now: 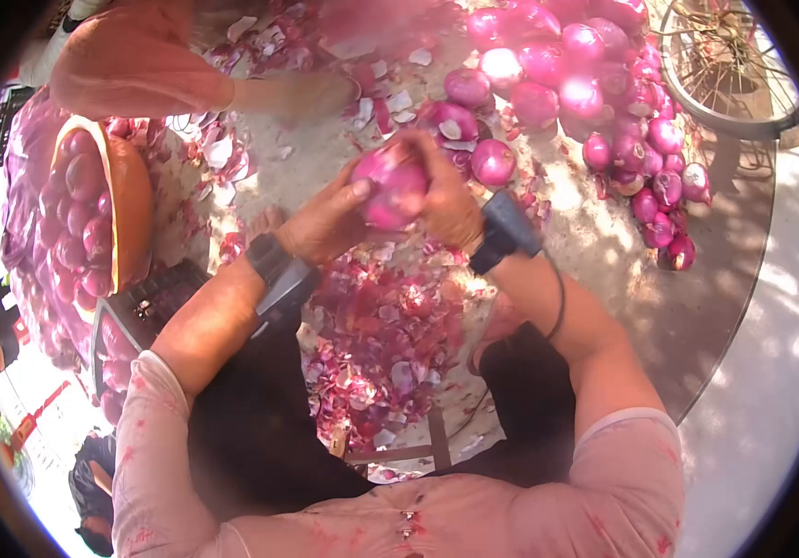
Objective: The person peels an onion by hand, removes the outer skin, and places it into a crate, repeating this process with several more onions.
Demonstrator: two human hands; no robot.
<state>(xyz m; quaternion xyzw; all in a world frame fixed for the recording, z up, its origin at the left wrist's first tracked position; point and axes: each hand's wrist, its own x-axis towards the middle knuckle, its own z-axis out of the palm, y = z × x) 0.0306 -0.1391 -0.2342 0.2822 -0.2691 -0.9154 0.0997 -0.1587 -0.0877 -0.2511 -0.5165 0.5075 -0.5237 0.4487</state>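
A red onion [390, 191] is held between my two hands above a heap of loose onion skins [381, 325]. My left hand [330, 219] grips its left side, thumb resting on the front. Around the right side and top curl the fingers of my right hand [446, 200]; their tips are partly hidden and slightly blurred. Dark devices are strapped to both wrists. Just beyond my right hand lie several single red onions [492, 162], near a large pile of onions [594, 93].
An orange tub [130, 214] full of onions stands at left, beside a dark crate [162, 298] and a big mesh sack [23, 205]. Another person's leg [139, 70] and foot reach in at upper left. A spoked wheel [734, 121] is at upper right. Skins litter the ground.
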